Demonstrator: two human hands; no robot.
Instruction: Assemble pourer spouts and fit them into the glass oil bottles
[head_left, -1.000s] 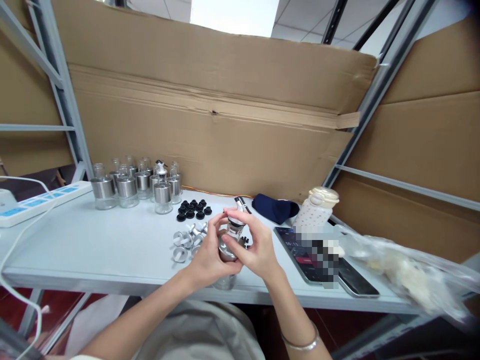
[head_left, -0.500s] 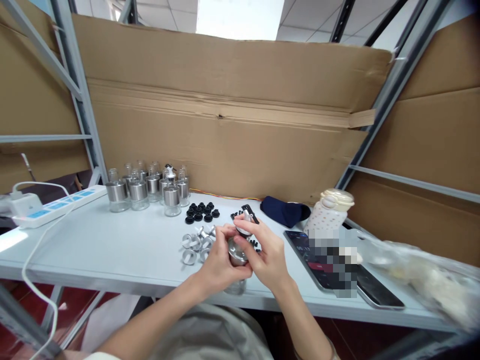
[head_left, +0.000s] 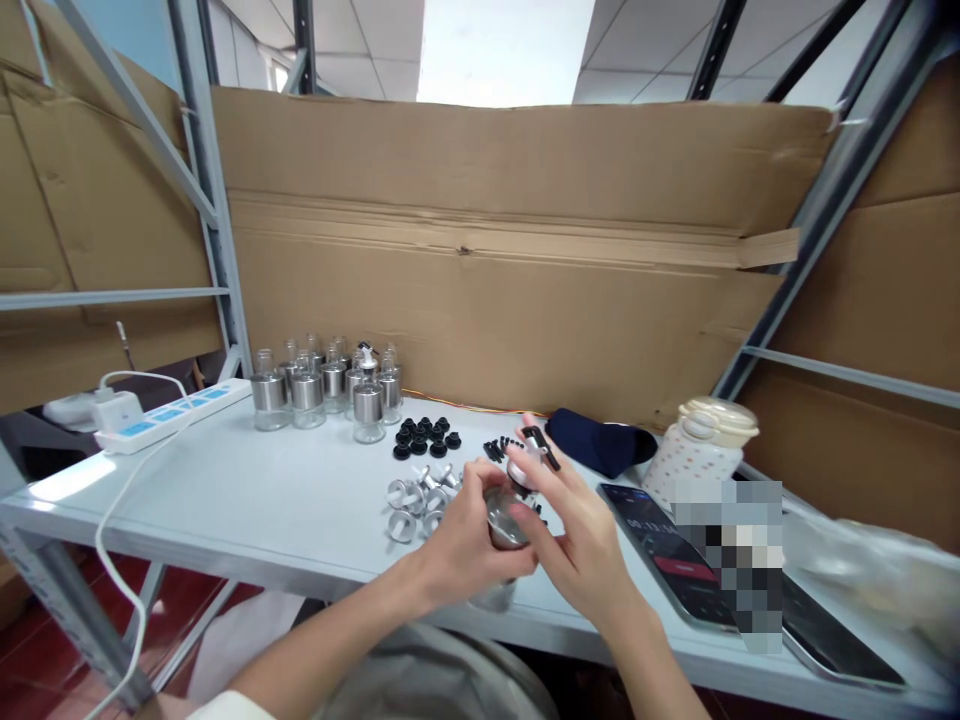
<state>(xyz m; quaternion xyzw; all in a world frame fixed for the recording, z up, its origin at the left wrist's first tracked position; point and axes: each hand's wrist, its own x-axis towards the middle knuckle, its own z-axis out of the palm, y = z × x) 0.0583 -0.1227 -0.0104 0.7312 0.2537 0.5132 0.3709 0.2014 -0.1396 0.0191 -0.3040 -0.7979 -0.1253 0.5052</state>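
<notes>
My left hand (head_left: 476,535) is wrapped around a glass bottle (head_left: 504,518) held tilted near the table's front edge. Its clear base (head_left: 495,597) shows below that hand. At the bottle's mouth sits a metal pourer cap (head_left: 520,474) with a black lever (head_left: 541,448) on top. My right hand (head_left: 581,535) has its fingers around the cap and its thumb against the bottle's shoulder. Left of my hands lies a cluster of silver caps (head_left: 402,525). Behind them are black stoppers (head_left: 426,437) and small black levers (head_left: 496,448), partly hidden by my right hand.
Several glass bottles with metal bands (head_left: 306,392) stand at the back left, one with a pourer fitted. A white power strip (head_left: 176,412) lies at far left. To the right are a navy cap (head_left: 600,443), a dotted jar (head_left: 697,450), phones (head_left: 660,555) and a plastic bag (head_left: 885,575).
The view has shifted, so the table's things sit farther right and slightly lower. My right fingers have loosened and stretched somewhat around the cap, and its black lever shows more plainly.
</notes>
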